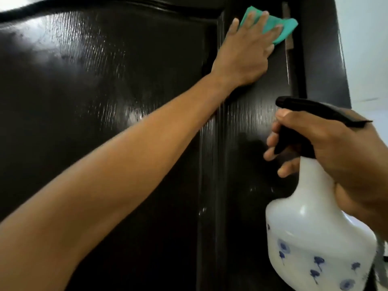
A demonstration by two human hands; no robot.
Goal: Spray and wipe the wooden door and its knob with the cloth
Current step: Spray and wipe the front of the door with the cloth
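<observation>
A dark glossy wooden door [105,101] fills most of the view, its surface streaked and shiny. My left hand [245,53] reaches up to the door's upper right part and presses a green cloth [333,28] flat against it with straight fingers. My right hand [336,156] holds a white spray bottle [310,238] with blue flower prints at the lower right, fingers curled round its black trigger head [310,110], nozzle pointing left at the door. No knob is in view.
The door's right edge meets a dark frame [323,59], with a metal strip [288,43] along the edge beside the cloth. A pale wall [365,49] lies to the far right.
</observation>
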